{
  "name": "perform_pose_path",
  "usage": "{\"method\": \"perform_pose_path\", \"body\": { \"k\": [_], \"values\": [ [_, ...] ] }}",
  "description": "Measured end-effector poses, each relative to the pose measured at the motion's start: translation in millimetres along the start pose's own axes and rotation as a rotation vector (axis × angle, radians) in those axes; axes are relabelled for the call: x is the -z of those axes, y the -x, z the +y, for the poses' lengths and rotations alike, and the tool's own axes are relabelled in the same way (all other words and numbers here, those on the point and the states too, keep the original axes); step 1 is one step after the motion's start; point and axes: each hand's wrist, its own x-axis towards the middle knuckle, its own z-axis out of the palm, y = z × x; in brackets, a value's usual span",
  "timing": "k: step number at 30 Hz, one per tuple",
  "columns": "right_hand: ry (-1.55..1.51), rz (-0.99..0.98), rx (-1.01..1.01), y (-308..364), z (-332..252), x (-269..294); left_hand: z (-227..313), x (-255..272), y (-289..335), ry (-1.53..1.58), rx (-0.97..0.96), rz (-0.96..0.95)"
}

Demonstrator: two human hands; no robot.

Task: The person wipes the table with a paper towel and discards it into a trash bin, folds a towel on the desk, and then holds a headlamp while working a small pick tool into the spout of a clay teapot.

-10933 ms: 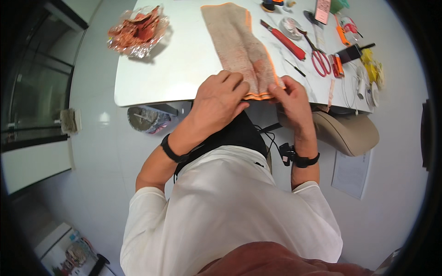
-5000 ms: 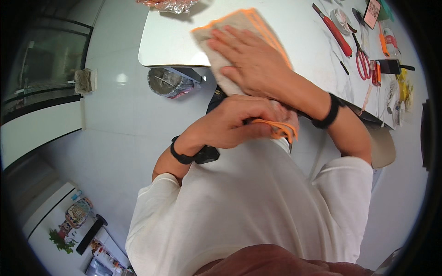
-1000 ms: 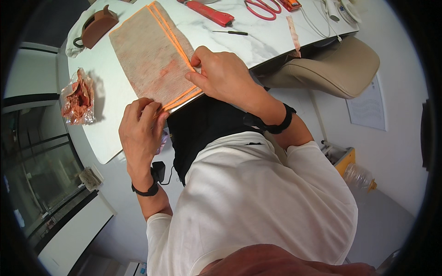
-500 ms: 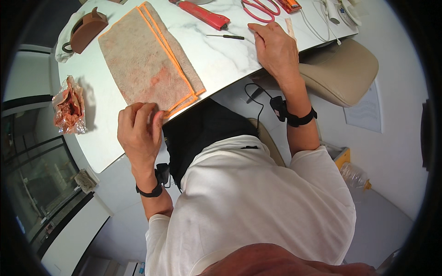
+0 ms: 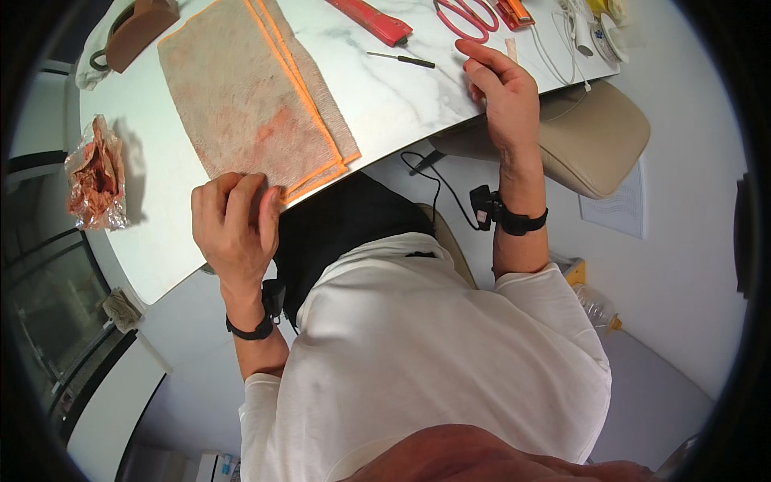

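A folded grey-beige cloth (image 5: 241, 96) with orange edging and a reddish stain lies on the white marbled table. At its near left corner rests my left hand (image 5: 234, 215), fingers bent, the thumb apart from them; nothing shows between them. My right hand (image 5: 510, 100) hovers at the table's near edge on the right, index finger and thumb stretched out, the other fingers partly hidden. It appears to hold nothing. Closest to it are red-handled scissors (image 5: 480, 35) and a thin screwdriver (image 5: 416, 62) with a black handle. A red handheld tool (image 5: 377, 21) lies beyond the screwdriver.
Crumpled clear wrapping with brown-red contents (image 5: 98, 181) sits at the table's left. A brown curved holder (image 5: 143, 34) stands at far left. White cables (image 5: 554, 60) and an orange-red object (image 5: 514, 12) lie at far right. A beige chair (image 5: 598, 149) stands beside the table.
My right hand has drawn back a little from the tabletop and turned, its thumb now showing apart from the index finger. My left hand stays at the cloth's corner. The whole view has shifted slightly.
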Motion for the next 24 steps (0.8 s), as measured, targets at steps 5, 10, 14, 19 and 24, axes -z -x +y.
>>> {"method": "perform_pose_path", "body": {
  "k": [5,10,14,19,24],
  "values": [
    [-0.299,-0.280,-0.078,27.4,-37.4,-63.7,-13.2,11.7,3.5,0.080,0.008,-0.032],
    [0.379,-0.227,0.494,44.9,-43.4,-106.3,-19.1,18.9,12.7,0.076,0.022,-0.014],
    [0.489,0.062,0.550,26.9,-14.4,-65.3,-19.6,18.8,16.3,0.062,0.011,-0.023],
    [0.672,0.186,0.526,8.5,7.9,-20.8,-23.9,19.1,15.7,0.025,-0.004,-0.019],
    [0.016,0.029,-0.027,10.5,11.3,-31.6,-25.0,20.5,24.2,0.005,0.031,-0.015]
  ]
}}
